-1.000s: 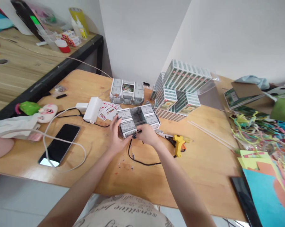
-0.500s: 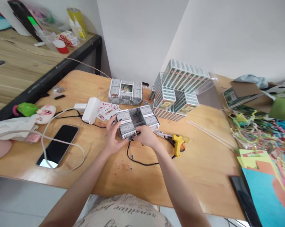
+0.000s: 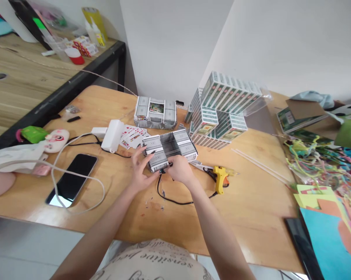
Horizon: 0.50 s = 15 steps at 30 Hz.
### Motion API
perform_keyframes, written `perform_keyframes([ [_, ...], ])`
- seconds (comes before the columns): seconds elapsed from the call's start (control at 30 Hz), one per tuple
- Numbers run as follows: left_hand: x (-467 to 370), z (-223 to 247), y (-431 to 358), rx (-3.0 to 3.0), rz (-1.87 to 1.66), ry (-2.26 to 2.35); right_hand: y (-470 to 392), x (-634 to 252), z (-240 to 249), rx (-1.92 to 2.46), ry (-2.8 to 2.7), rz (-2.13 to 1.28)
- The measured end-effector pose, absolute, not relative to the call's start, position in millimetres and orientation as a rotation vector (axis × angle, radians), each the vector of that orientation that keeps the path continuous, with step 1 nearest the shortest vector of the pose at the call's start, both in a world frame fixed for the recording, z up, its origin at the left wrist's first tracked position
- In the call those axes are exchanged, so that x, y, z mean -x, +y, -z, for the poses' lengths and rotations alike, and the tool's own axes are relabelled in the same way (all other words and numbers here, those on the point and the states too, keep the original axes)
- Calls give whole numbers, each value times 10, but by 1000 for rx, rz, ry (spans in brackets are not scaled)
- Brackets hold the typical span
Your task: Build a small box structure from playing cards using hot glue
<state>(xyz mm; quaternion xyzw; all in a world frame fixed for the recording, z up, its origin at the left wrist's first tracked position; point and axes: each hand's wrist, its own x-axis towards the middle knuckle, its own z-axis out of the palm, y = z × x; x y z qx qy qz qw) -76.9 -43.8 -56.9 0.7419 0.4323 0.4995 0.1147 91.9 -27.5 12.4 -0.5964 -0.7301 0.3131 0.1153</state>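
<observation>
A box covered in grey-backed playing cards [image 3: 184, 144] sits in front of me on the table, with a dark open gap in the middle of its top. My left hand [image 3: 140, 169] grips its left end, fingers on top and thumb along the near side. At the gap, my right hand [image 3: 179, 168] pinches the near wall, its fingertips partly hidden. Behind stands a similar card-covered box [image 3: 155, 112]. Loose playing cards [image 3: 132, 137] lie fanned to the left. To the right rests a yellow glue gun [image 3: 220, 179], beside what look like scissors [image 3: 201, 166].
Stacked card packs [image 3: 230, 93] rise at the back right. White glue sticks [image 3: 259, 165] lie right of the glue gun. A phone [image 3: 73, 179], white cable [image 3: 103, 186] and white power strip [image 3: 112, 136] occupy the left. Coloured paper [image 3: 323, 229] and tangled strings [image 3: 306, 159] fill the right.
My left fingers have shifted slightly further over the top of the box. My right hand stays at the near wall, and the box has hardly moved.
</observation>
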Motion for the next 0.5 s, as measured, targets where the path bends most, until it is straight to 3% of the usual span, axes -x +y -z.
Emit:
perform_keyframes([
  [0.5, 799, 598, -439, -2145, -1451, 1337, -288, -916, -119, 1711, -2148, -928],
])
